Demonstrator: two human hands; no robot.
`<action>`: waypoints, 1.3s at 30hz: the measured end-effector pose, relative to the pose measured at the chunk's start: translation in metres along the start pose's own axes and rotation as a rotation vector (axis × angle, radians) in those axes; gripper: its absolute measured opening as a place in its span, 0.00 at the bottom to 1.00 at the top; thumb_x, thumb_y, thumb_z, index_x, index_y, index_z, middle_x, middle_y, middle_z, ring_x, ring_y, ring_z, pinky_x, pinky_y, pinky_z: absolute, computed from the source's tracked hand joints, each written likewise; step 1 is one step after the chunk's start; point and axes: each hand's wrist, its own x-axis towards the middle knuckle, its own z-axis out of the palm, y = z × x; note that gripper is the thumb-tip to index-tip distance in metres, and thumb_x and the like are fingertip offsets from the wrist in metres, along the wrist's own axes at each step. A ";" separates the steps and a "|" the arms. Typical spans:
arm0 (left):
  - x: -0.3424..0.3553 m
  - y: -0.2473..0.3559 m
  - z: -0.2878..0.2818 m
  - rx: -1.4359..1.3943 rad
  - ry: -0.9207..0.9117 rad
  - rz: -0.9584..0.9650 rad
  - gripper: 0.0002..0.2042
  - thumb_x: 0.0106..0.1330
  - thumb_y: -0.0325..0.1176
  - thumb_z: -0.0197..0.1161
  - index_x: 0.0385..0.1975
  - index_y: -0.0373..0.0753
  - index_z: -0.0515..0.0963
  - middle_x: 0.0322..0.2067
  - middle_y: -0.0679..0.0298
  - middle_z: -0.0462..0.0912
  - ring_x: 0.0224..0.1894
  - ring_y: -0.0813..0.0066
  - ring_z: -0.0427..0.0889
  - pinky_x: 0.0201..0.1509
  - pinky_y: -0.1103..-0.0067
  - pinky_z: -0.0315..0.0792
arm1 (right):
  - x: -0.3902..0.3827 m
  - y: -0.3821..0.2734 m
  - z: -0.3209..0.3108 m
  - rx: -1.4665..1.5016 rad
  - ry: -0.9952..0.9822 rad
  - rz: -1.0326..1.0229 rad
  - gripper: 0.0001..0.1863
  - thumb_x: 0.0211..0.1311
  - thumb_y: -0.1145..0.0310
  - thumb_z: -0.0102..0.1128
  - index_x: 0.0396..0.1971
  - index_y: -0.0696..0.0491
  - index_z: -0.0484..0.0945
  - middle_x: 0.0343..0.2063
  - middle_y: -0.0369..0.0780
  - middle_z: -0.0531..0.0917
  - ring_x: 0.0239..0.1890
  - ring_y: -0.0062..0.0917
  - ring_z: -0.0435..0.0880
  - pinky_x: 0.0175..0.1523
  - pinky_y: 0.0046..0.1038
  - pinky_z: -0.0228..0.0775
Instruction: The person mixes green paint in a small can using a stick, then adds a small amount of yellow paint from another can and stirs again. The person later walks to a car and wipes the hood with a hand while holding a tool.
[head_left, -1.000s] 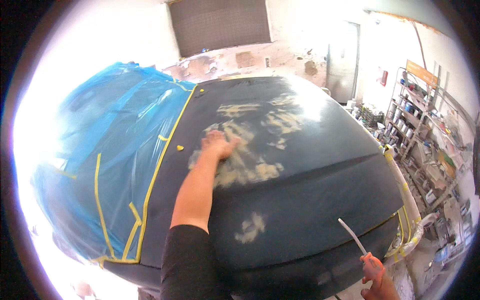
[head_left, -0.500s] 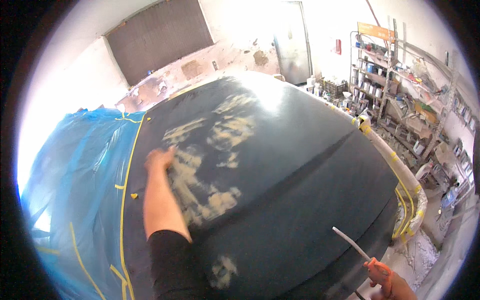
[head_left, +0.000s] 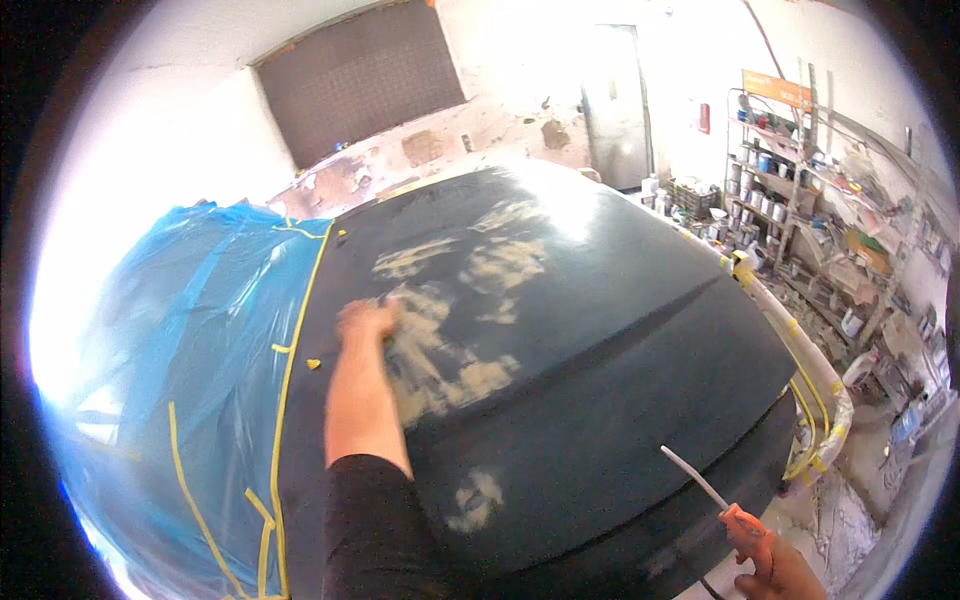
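Observation:
A large dark car panel (head_left: 620,330), which looks like a hood, stretches in front of me, with a matte surface and several beige sanded-looking patches (head_left: 420,340). My left hand (head_left: 368,320) lies palm down on it at the left edge of these patches, fingers reaching away from me. Whether anything is under that palm is hidden. At the lower right, my right hand (head_left: 785,570) is wrapped round an orange air blow gun (head_left: 748,528). Its long pale nozzle points up and left over the panel's near part. A dark hose shows below that hand.
Blue plastic sheeting (head_left: 220,350) edged with yellow tape (head_left: 295,390) covers the left side. Small yellow lumps (head_left: 313,364) sit near that edge. Masked, taped bodywork (head_left: 800,360) borders the right. Shelves (head_left: 765,180) of cans and a cluttered floor lie beyond; a door (head_left: 617,105) stands at the back.
The view has shifted, so the panel and sheeting sit farther right in the picture. My left hand remains on the panel beside the patches. The blow gun stays in my right hand.

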 end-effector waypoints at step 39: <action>-0.284 0.501 0.121 0.286 -0.069 0.714 0.41 0.71 0.65 0.32 0.74 0.39 0.46 0.76 0.61 0.42 0.78 0.64 0.38 0.78 0.64 0.36 | -0.140 0.233 -0.227 0.010 0.188 0.080 0.25 0.60 0.66 0.63 0.56 0.54 0.69 0.46 0.52 0.76 0.51 0.49 0.76 0.55 0.41 0.70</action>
